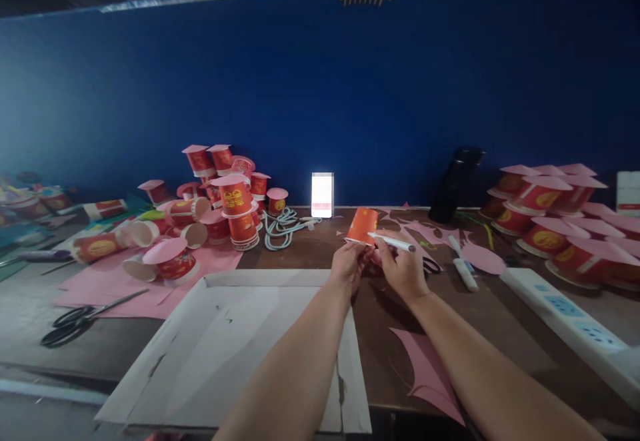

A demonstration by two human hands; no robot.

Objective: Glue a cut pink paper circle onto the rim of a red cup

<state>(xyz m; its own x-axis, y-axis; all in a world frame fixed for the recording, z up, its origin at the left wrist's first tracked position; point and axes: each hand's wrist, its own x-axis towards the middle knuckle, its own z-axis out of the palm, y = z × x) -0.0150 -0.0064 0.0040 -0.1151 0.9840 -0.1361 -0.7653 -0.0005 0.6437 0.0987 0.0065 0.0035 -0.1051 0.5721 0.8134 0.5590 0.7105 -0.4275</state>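
Note:
A red paper cup [362,225] with a white rim is tilted in my left hand [347,266], whose fingers close round its lower end. My right hand [403,269] is beside it, closed on a white marker pen [395,242]. The pen's tip points left at the cup's side; I cannot tell whether it touches. Some of my right fingers are hidden behind the cup and hand. Pink paper scraps [425,233] and the black handles of scissors [431,266] lie just right of my right hand.
A shallow white cardboard tray [260,334] lies front left. Red cups with pink paper tops [235,196] pile up at left, others [543,194] at right. Black scissors [75,321], a lit phone [321,194], a cable [280,228], a dark bottle [457,184], a glue tube [465,274] and a power strip [565,324] surround my hands.

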